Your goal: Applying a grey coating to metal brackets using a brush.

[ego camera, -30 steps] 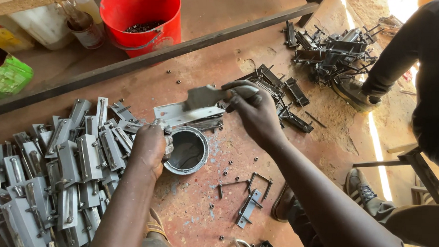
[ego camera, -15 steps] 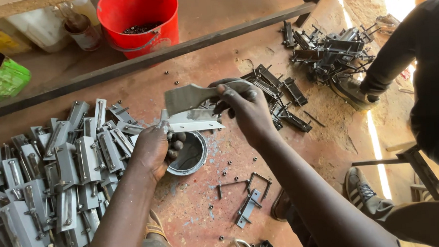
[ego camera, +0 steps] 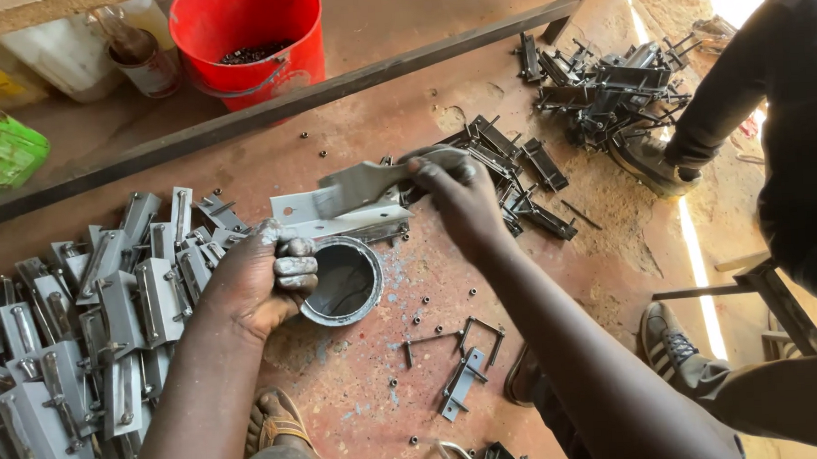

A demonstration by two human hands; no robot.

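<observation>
A small metal workshop, worked at floor level. The rusty steel sheet (ego camera: 556, 251) serving as the work surface carries a heap of grey-painted brackets (ego camera: 73, 327) along its left edge and a pile of unpainted dark brackets (ego camera: 604, 83) near its far right corner. Loose nuts and bolts (ego camera: 436, 334) lie scattered over it, a paint tin (ego camera: 342, 280) stands mid-sheet, and a red bucket (ego camera: 249, 39) sits beyond the far edge.
</observation>
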